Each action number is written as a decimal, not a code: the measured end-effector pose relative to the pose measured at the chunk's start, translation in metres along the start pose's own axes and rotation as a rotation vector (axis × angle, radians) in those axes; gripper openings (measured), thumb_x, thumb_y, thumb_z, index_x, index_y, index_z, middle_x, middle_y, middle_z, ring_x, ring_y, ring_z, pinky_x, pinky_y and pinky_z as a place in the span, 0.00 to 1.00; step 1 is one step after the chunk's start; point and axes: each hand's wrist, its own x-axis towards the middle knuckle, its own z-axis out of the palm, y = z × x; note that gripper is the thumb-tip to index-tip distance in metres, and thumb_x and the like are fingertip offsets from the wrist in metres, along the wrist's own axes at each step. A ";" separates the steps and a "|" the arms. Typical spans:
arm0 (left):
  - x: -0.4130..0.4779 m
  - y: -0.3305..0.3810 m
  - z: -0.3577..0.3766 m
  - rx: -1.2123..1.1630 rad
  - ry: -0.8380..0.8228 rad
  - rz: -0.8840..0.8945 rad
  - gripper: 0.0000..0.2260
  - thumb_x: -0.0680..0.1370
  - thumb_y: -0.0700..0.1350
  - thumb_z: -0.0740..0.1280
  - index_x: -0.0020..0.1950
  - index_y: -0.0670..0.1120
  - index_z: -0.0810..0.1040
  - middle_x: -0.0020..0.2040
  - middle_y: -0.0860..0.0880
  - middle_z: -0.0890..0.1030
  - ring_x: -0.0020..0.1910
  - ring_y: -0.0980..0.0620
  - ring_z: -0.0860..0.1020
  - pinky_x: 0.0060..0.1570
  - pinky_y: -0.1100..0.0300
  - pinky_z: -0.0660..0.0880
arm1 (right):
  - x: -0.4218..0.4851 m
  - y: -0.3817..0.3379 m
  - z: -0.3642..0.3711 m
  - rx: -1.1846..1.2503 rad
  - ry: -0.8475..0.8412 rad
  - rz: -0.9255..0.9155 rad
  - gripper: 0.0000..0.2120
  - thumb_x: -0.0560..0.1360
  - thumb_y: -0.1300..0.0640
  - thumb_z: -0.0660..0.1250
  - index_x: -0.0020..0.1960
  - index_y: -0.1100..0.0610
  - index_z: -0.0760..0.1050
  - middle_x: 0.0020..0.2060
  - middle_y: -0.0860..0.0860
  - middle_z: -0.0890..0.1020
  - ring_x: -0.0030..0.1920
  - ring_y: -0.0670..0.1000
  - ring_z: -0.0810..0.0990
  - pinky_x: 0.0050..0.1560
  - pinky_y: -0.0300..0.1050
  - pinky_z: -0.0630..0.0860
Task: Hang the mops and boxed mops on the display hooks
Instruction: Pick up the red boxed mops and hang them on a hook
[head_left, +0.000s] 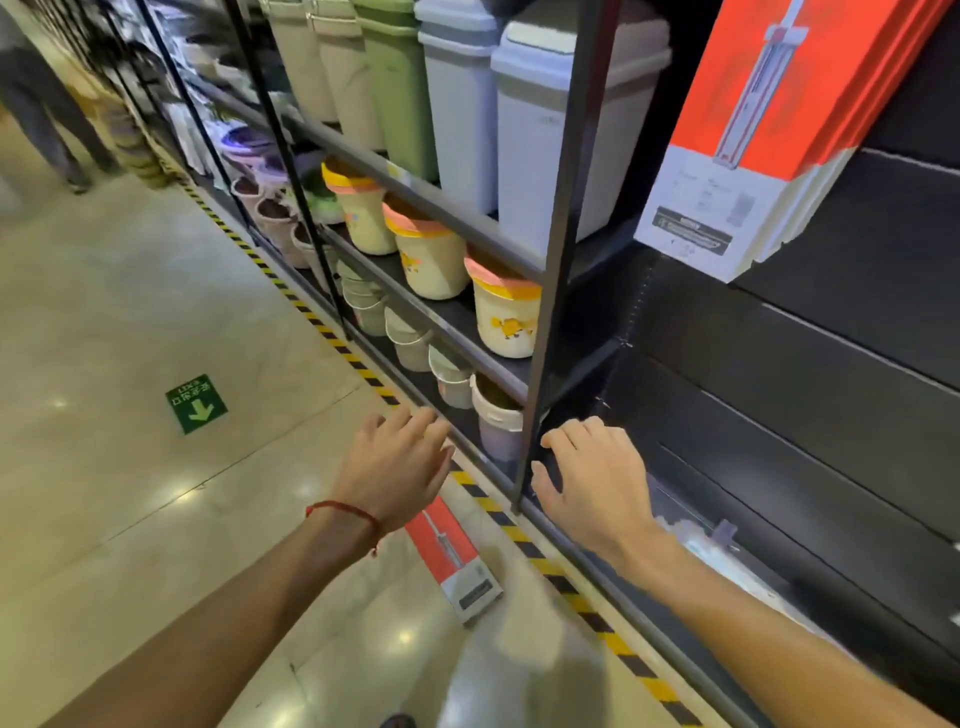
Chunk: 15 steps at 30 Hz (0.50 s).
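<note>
Several orange-and-white boxed mops (769, 130) hang on the dark slatted display panel (831, 364) at the upper right. Another orange-and-white boxed mop (454, 561) lies flat on the floor near the striped line, below and between my hands. My left hand (400, 462) hovers over the floor box with fingers spread, holding nothing. My right hand (592, 478) is held out with fingers apart beside the black shelf upright (550, 312), also holding nothing. No loose mop is clearly visible; something pale in plastic (701, 545) lies at the panel's base.
Shelves to the left hold grey and green bins (467, 104) and lidded buckets (504, 312). A yellow-black striped line (571, 587) runs along the shelf base. A green arrow sticker (196, 402) marks the floor. A person's legs (41, 114) stand far down the aisle.
</note>
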 end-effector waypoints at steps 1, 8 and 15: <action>-0.018 -0.008 0.007 0.012 -0.017 -0.017 0.15 0.81 0.55 0.58 0.55 0.48 0.78 0.48 0.49 0.80 0.44 0.46 0.77 0.41 0.51 0.71 | -0.004 -0.014 0.010 0.007 -0.022 0.012 0.14 0.79 0.43 0.62 0.51 0.50 0.82 0.44 0.46 0.83 0.46 0.51 0.78 0.46 0.49 0.75; -0.120 -0.068 0.062 -0.016 -0.110 -0.048 0.15 0.80 0.54 0.59 0.58 0.46 0.78 0.50 0.47 0.80 0.43 0.43 0.77 0.40 0.50 0.73 | -0.018 -0.112 0.065 -0.006 -0.105 0.038 0.15 0.79 0.42 0.59 0.50 0.49 0.81 0.43 0.47 0.81 0.45 0.52 0.77 0.45 0.50 0.73; -0.175 -0.137 0.098 -0.061 -0.260 -0.102 0.17 0.80 0.54 0.57 0.58 0.46 0.80 0.51 0.48 0.82 0.44 0.43 0.79 0.39 0.51 0.75 | -0.015 -0.190 0.099 -0.012 -0.176 0.106 0.13 0.77 0.41 0.69 0.52 0.49 0.84 0.44 0.46 0.84 0.44 0.50 0.80 0.46 0.48 0.78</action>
